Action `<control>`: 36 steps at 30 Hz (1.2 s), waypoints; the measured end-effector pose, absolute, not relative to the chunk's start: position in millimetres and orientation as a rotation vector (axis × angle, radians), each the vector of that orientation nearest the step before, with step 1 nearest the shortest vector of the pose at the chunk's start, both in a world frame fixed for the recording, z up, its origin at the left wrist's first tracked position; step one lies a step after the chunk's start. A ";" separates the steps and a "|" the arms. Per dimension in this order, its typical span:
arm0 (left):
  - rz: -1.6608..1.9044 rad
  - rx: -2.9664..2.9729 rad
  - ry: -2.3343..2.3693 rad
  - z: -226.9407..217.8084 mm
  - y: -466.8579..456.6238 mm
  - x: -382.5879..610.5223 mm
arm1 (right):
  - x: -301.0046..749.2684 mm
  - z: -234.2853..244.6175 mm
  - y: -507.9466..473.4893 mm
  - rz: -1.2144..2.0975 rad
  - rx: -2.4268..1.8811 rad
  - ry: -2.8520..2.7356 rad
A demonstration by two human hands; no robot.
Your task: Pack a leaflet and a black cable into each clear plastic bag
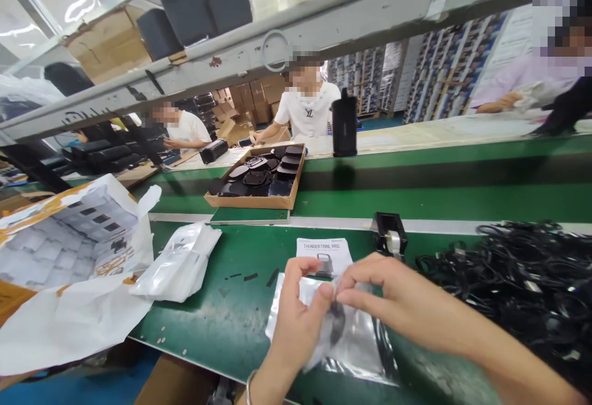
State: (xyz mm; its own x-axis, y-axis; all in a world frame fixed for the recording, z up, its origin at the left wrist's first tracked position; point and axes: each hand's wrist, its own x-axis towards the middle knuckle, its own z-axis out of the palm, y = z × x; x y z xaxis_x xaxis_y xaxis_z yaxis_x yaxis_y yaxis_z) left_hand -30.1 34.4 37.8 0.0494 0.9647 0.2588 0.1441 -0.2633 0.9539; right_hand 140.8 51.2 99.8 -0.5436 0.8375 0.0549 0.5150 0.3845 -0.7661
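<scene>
Near the front of the green bench, my left hand (296, 312) and my right hand (393, 291) nearly meet, fingertips pinched on a clear plastic bag (321, 346). Something dark and curved, blurred like a coiled cable, shows through the film of this bag. Beneath both hands lie more flat clear bags (365, 346). A printed leaflet (324, 249) reading "THUNDER TRAIL PRO" lies just beyond my fingers, partly covered by them. Behind my right hand stands a black tape dispenser (391, 235) with a white roll.
Black cables (518, 282) are heaped at right. A stack of white plastic bags (180, 263) and an open lined sack (69, 238) are at left. Beyond, the green belt (462, 177) carries a carton of black parts (254, 203) and a black device (345, 124). Several people sit opposite.
</scene>
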 end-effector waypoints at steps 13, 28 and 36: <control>1.147 0.963 0.782 29.3 40.4 -32.0 | 190.8 114.2 51.2 0.666 -1.088 -2.384; 1.232 1.352 1.274 35.1 46.1 -34.3 | 161.6 31.6 47.9 1.027 -1.348 -1.618; 1.160 1.383 1.160 38.8 47.4 -51.4 | 166.1 38.4 51.4 0.964 -1.297 -1.628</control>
State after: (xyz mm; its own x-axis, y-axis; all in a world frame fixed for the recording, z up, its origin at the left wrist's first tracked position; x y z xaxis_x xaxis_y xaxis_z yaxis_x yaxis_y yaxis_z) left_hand -51.4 47.4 38.8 0.0977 0.9917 0.0840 0.0841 -0.0924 0.9922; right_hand 166.1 51.4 38.4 -0.1305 0.9819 0.1376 0.3514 0.1755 -0.9196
